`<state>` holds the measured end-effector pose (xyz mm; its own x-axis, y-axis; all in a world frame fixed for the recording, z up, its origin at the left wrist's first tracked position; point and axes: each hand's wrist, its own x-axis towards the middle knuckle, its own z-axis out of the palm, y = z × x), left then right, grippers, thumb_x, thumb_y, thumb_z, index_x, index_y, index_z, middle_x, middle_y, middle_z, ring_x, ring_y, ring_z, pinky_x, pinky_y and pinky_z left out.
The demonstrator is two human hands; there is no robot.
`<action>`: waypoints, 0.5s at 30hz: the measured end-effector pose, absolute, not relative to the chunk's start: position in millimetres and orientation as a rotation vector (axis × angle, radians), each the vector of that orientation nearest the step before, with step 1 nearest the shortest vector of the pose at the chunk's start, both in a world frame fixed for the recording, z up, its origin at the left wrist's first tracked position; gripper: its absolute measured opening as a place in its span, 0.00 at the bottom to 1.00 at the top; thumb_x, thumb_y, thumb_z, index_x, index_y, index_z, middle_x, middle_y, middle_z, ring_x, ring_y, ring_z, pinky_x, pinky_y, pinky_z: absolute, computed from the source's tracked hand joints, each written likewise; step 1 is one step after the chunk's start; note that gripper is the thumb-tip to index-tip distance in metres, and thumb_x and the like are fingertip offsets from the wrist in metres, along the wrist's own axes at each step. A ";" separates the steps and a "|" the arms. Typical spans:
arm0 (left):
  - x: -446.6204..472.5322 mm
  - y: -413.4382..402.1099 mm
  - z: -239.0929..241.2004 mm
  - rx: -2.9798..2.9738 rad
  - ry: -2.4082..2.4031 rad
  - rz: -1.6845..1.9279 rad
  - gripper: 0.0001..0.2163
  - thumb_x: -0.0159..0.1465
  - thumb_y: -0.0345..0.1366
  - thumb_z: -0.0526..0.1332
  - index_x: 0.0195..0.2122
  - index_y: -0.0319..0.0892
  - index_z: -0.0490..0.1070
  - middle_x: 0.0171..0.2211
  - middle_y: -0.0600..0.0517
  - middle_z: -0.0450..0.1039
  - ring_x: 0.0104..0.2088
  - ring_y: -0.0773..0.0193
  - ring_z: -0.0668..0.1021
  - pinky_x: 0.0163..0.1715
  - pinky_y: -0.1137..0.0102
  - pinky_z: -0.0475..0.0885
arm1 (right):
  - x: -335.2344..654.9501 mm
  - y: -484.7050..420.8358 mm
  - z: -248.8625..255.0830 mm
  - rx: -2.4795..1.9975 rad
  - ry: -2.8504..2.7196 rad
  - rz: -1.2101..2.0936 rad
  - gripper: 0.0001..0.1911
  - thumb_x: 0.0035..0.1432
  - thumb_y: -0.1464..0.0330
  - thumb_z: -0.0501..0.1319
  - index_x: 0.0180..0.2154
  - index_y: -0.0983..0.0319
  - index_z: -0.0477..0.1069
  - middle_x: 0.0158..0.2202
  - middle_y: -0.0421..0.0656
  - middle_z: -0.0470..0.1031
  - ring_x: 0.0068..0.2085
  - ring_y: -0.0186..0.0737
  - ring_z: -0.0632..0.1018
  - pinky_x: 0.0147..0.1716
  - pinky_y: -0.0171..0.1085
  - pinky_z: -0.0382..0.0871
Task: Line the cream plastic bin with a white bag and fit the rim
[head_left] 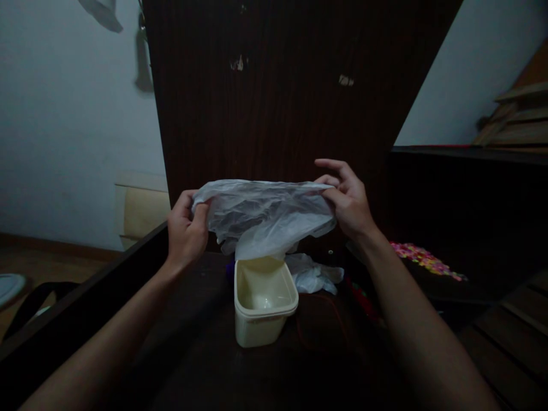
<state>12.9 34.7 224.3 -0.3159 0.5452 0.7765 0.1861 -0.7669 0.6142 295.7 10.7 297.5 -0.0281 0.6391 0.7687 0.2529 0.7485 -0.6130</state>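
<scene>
- Dim overall, with a cool, bluish cast on the wall [60, 114] at ten o'clock, the brightest broad area.
- Near-black shade fills the cabinet [445, 200] at three o'clock and swallows detail.
- The pale bag [274, 214] near the centre catches soft light, its folds low in contrast.
- A small glint shows inside the tub [265, 337] at six o'clock.
- Wide-angle stretching and blur smear the wooden slats [520, 128] past two o'clock.
</scene>
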 end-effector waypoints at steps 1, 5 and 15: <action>11.7 33.9 227.8 1.658 0.901 2.204 0.05 0.62 0.37 0.62 0.33 0.43 0.72 0.27 0.56 0.68 0.27 0.66 0.69 0.27 0.72 0.63 | 300.1 10.8 295.5 -0.778 -1.623 0.377 0.22 0.49 0.73 0.61 0.48 0.57 0.71 0.28 0.37 0.75 0.26 0.37 0.72 0.23 0.35 0.61; 9.2 24.6 243.0 1.638 0.830 2.257 0.07 0.62 0.39 0.62 0.31 0.42 0.70 0.25 0.56 0.69 0.25 0.68 0.69 0.25 0.74 0.64 | 311.7 6.9 288.1 -0.917 -1.713 0.375 0.15 0.51 0.65 0.64 0.42 0.60 0.76 0.27 0.38 0.73 0.26 0.37 0.70 0.25 0.36 0.60; 3.0 8.0 255.2 1.639 0.714 2.038 0.11 0.66 0.42 0.63 0.29 0.44 0.69 0.21 0.59 0.61 0.19 0.71 0.62 0.17 0.76 0.58 | 315.1 -0.7 267.9 -1.254 -2.196 0.063 0.05 0.53 0.66 0.66 0.29 0.61 0.77 0.26 0.39 0.77 0.28 0.38 0.75 0.26 0.34 0.60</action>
